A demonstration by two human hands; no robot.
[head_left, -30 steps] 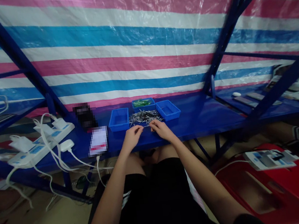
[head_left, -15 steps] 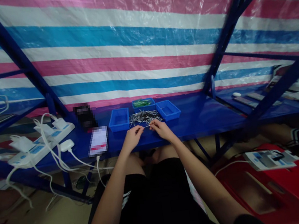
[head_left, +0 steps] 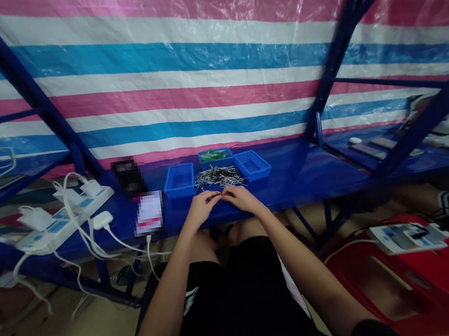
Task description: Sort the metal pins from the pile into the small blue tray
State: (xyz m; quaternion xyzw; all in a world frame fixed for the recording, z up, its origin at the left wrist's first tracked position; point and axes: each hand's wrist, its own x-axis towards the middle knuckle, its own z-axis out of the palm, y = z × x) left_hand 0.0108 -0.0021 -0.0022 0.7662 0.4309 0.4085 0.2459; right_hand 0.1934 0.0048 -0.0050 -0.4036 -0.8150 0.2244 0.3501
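Over the front of the blue table, my left hand and my right hand are closed in pinches, their fingertips meeting. A thin metal rod spanned them a moment ago; the fingers now cover nearly all of it. Just beyond lies a loose pile of thin metal rods, silvery with some dark parts among them. Around the pile stand three blue trays: the left tray, the right tray, and the back tray, which holds green pieces.
On the left of the table are a white power strip with chargers and cables, a phone and a dark, blurred-out object. Blue metal posts rise on both sides. A red stool at right carries another power strip.
My hands have drawn together, so the gap with the thin rod between them has closed. The trays and the pile stay in place; the view has shifted slightly.
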